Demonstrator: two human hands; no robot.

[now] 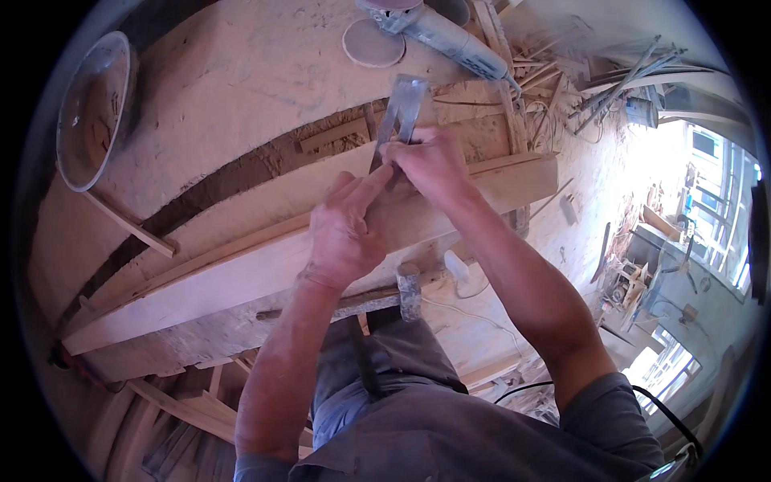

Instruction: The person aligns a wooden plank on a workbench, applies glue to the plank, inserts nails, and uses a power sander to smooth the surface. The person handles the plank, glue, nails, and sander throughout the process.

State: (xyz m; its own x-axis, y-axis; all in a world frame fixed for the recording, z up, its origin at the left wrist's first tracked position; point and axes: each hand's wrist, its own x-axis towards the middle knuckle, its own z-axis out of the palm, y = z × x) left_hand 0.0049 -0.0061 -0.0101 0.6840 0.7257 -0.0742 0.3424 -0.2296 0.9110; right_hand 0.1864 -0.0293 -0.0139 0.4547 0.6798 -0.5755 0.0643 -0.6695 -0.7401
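A long pale wooden board (241, 273) lies across the dusty workbench (241, 88), running from lower left to upper right. A metal try square (399, 112) rests on the board's far edge, its blade pointing away from me. My left hand (347, 233) presses flat on the board, its index finger stretched up against the square's lower end. My right hand (430, 165) is closed right beside the square's stock; something thin may be pinched in its fingertips, but the fingers hide it.
An angle grinder (438, 32) and a round sanding disc (373, 42) lie at the bench's far side. A hammer (405, 291) rests at the near edge. A round metal pan (92, 108) sits at left. Wood offcuts (562, 72) and scrap cover the floor at right.
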